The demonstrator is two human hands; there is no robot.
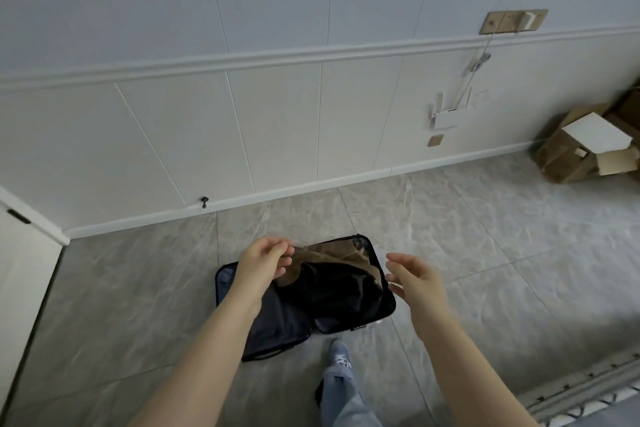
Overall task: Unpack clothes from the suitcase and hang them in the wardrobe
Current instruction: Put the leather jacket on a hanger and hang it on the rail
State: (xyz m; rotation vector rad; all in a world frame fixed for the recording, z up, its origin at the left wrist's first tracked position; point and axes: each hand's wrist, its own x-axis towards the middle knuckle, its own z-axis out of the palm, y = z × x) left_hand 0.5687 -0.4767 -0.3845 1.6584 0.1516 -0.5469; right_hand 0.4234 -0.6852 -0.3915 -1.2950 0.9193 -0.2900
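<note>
Grey marbled tile floor (485,236), white panelled wall (207,114); open suitcase (263,326) below left hand (261,262) and right hand (414,279), fingers loosely apart, empty.

Open suitcase (263,329) on tiled floor (485,236), brown and black clothes (332,274) inside, left hand (263,262) and right hand (412,279) relaxed above

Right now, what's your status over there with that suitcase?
Left hand and right hand both open, empty, above the suitcase. Suitcase lies open on the floor, brown garment and black garment inside. Nothing blocking.
</note>
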